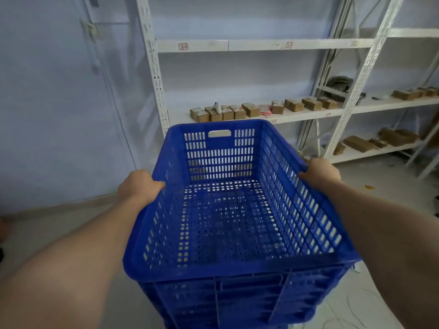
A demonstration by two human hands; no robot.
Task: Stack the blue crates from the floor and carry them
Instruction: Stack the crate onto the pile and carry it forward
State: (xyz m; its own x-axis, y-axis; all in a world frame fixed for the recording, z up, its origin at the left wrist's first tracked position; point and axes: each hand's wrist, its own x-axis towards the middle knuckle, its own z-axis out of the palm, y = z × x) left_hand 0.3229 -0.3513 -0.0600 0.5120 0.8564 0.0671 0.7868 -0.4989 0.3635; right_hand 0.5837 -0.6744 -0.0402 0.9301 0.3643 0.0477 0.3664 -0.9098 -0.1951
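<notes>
A blue perforated crate point(223, 264) fills the middle of the head view, held up in front of me and empty inside. Through its holed bottom and below its near wall I see more blue crate walls point(237, 302), so it sits nested on at least one other crate. My left hand point(139, 186) grips the left long rim, thumb over the edge. My right hand point(320, 170) grips the right long rim the same way. Both forearms reach out along the crate's sides.
White metal shelving point(261, 45) stands straight ahead and to the right, with small cardboard boxes point(221, 112) on its middle shelf and brown packages point(358, 143) on the lower right shelf. A pale wall point(59, 115) is at the left. Light floor point(380, 176) lies around the racks.
</notes>
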